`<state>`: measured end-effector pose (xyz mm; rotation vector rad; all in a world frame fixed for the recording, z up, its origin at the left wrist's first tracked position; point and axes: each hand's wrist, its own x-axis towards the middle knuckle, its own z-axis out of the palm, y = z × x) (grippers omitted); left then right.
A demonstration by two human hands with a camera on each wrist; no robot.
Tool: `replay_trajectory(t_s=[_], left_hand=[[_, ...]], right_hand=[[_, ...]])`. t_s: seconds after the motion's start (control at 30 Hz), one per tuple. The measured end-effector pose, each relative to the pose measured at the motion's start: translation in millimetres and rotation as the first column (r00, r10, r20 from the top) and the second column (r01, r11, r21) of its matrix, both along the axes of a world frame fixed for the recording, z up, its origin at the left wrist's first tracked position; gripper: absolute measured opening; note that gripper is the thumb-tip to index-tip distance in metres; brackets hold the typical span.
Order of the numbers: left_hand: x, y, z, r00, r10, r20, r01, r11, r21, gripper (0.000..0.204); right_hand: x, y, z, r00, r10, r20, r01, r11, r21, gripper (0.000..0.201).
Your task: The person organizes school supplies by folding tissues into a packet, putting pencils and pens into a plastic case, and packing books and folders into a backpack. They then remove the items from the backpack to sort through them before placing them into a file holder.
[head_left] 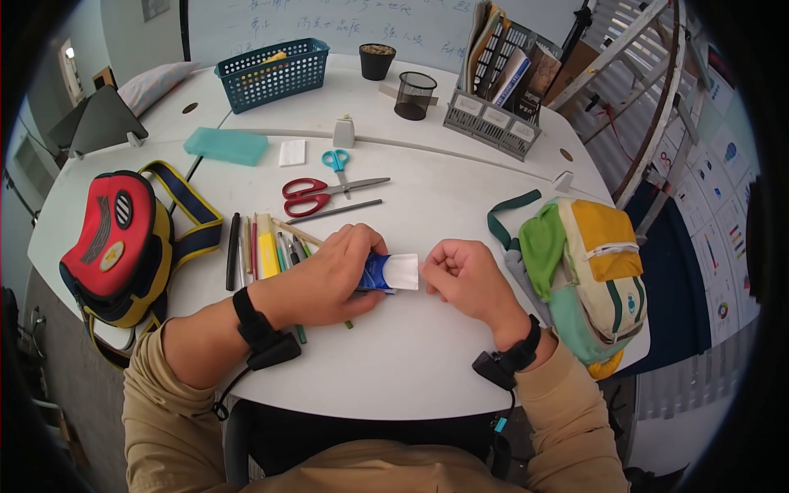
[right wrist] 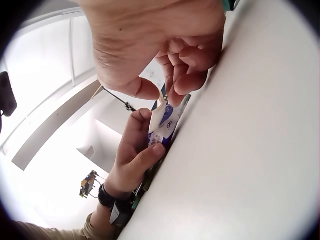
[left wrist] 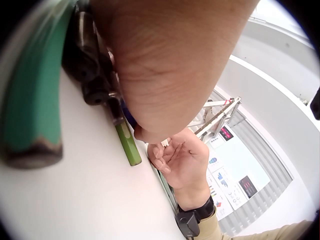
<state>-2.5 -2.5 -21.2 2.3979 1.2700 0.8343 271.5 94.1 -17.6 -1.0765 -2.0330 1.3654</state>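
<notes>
1. The blue-and-white plastic tissue packet (head_left: 372, 273) lies at the middle of the worktop (head_left: 394, 353), a folded white tissue (head_left: 402, 272) sticking out toward 3 o'clock.
2. The left hand (head_left: 329, 275) grips the packet, thumb on the near side, fingers bent over the far side.
3. The right hand (head_left: 467, 278), at 3 o'clock, pinches the tissue's outer end between thumb and finger, its other fingers curled.
4. At 9 o'clock, partly under the left hand, lie assorted pens and pencils (head_left: 268, 246).
5. Toward 11 o'clock are red-handled scissors (head_left: 306, 197) and smaller blue-handled scissors (head_left: 335, 161), touching each other, with a white square (head_left: 292, 153) beyond.
6. Farther out, a red, navy and yellow bag (head_left: 115, 246) sits at 9 o'clock, a cream, green and yellow backpack (head_left: 588, 279) at 3.
7. Along the back: a teal perforated basket (head_left: 273, 80) at 11, a black pot (head_left: 377, 64) at 12, a grey organizer (head_left: 491, 127) at 1.
</notes>
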Motion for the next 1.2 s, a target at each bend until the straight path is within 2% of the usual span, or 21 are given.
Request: replay_trajectory(t_s=[0.17, 0.27, 0.37, 0.57, 0.67, 0.77, 1.07, 1.17, 1.2], left_hand=[[-0.1, -0.1, 0.1, 1.0, -0.005, 0.01, 0.005, 1.0, 0.004, 0.06], [-0.4, -0.3, 0.1, 1.0, -0.006, 0.017, 0.006, 1.0, -0.003, 0.06], [-0.3, -0.1, 0.0, 0.999, -0.016, 0.036, 0.016, 1.0, -0.015, 0.061], [3.5, -0.5, 3.1, 0.997, -0.026, 0.07, 0.027, 1.0, -0.01, 0.058], [3.6, -0.9, 3.6, 0.998, -0.009, 0.067, 0.01, 1.0, -0.01, 0.059], [4.3, -0.9, 4.0, 0.997, 0.006, 0.076, -0.004, 0.999, -0.036, 0.059], [2.3, 2.6, 4.3, 0.999, -0.048, 0.01, 0.047, 0.997, 0.056, 0.061], [3.5, 0.5, 9.6, 0.999, -0.036, -0.016, 0.036, 0.999, -0.005, 0.06], [3.3, 0.8, 8.9, 0.999, -0.035, -0.022, 0.035, 0.999, 0.007, 0.06]], right_hand=[[-0.8, -1.8, -5.9, 0.998, 0.058, -0.011, -0.057, 0.996, 0.071, 0.015], [-4.2, -6.8, 6.3, 0.995, 0.101, 0.014, -0.101, 0.995, 0.006, 0.011], [-6.6, -10.9, 1.3, 0.99, 0.117, -0.078, -0.118, 0.993, -0.01, 0.015], [-10.2, -16.8, 2.3, 0.978, 0.184, -0.099, -0.177, 0.982, 0.071, 0.013], [-8.5, -12.1, 2.0, 0.99, 0.131, -0.061, -0.123, 0.985, 0.117, 0.016], [-9.2, -7.3, -5.7, 0.985, 0.054, -0.164, -0.031, 0.99, 0.14, 0.02], [-7.8, -4.3, -7.4, 0.992, 0.104, -0.07, -0.098, 0.992, 0.08, 0.024], [-3.7, 2.8, -8.0, 0.993, 0.109, -0.041, -0.104, 0.989, 0.102, 0.024], [-5.6, 1.1, -7.5, 0.991, 0.106, -0.081, -0.098, 0.99, 0.1, 0.023]])
